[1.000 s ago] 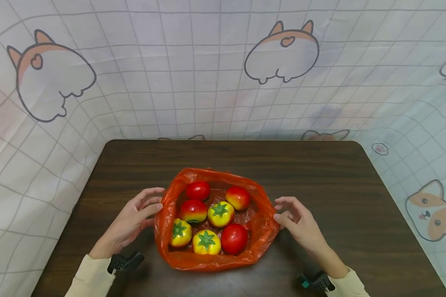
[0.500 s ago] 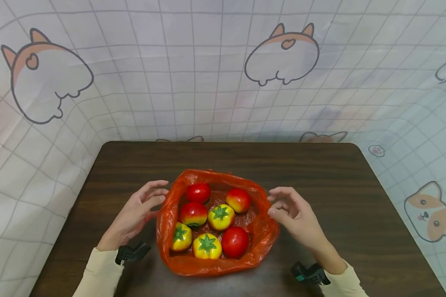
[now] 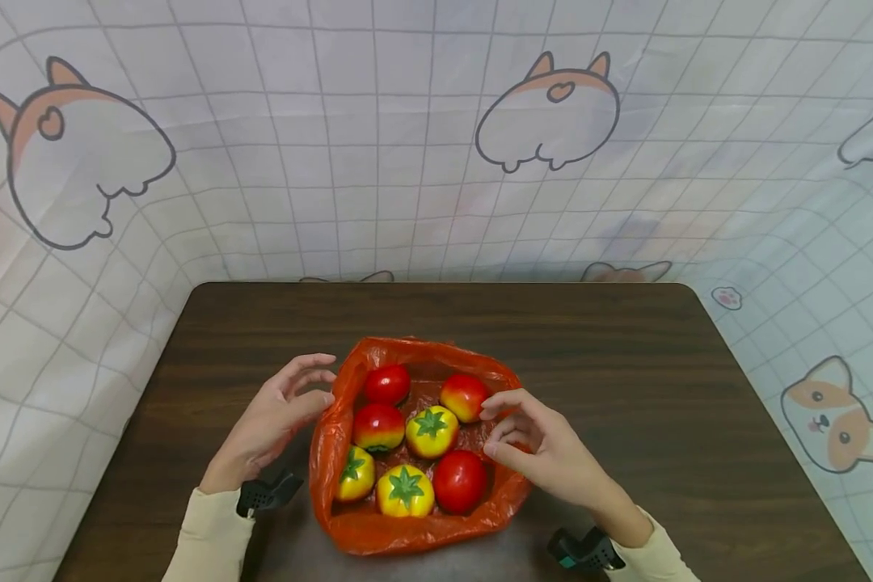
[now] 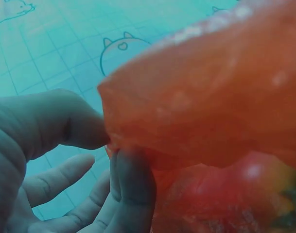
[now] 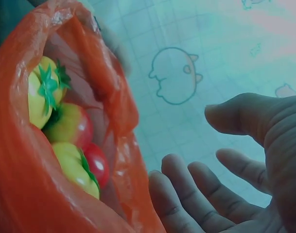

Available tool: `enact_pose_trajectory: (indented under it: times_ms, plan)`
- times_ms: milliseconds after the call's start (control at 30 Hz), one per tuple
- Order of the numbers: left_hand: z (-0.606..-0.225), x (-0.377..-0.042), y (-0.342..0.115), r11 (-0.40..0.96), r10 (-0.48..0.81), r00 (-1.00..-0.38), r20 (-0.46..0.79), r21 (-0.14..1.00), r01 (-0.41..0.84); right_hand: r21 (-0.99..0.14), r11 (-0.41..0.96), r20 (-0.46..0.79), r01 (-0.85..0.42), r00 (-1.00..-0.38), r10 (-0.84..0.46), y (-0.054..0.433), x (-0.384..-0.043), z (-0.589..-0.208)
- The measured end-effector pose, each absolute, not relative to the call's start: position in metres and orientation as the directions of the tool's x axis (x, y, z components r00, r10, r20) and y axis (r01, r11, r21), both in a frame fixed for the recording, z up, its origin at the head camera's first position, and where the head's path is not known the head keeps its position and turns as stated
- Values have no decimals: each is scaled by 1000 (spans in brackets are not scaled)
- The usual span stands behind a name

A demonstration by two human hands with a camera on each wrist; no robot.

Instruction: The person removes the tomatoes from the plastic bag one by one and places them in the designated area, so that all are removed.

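A red-orange plastic bag [image 3: 400, 537] with its mouth open stands on the table. In it lie several shiny tomato-like fruits, among them a red one [image 3: 461, 482], a yellow one with a star-shaped green top [image 3: 405, 491] and a red-and-yellow one [image 3: 464, 396]. At the bag's left rim, my left hand [image 3: 272, 424] pinches the plastic between thumb and index finger, as the left wrist view shows. My right hand [image 3: 546, 449] hovers over the bag's right side, fingers loosely bent and spread, holding nothing. Part of the right rim is hidden behind it.
The dark wood table [image 3: 611, 347] reaches round the bag on all sides. Behind and beside it hangs a white gridded cloth [image 3: 407, 162] printed with corgis. Black devices [image 3: 589, 550] are strapped to both wrists.
My right hand has moved left from the bag's right edge to over its mouth. My left hand has stayed by the left rim and now takes hold of it. The fruits lie as before.
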State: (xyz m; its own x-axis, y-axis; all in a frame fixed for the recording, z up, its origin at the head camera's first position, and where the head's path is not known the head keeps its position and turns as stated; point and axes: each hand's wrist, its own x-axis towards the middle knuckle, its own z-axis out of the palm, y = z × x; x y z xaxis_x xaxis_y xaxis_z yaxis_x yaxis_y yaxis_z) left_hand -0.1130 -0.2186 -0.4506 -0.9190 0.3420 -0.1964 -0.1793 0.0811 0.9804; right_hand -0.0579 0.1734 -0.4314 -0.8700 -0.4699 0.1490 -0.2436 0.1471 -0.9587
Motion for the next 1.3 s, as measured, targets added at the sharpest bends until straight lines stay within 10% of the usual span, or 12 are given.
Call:
enact_pose_trajectory:
  times_ms: [1300]
  plan:
    - [-452,-113,-223,69,374,-908,-190,982,-177,-861,447,-27,-243,-855,-517,162,-57,-462]
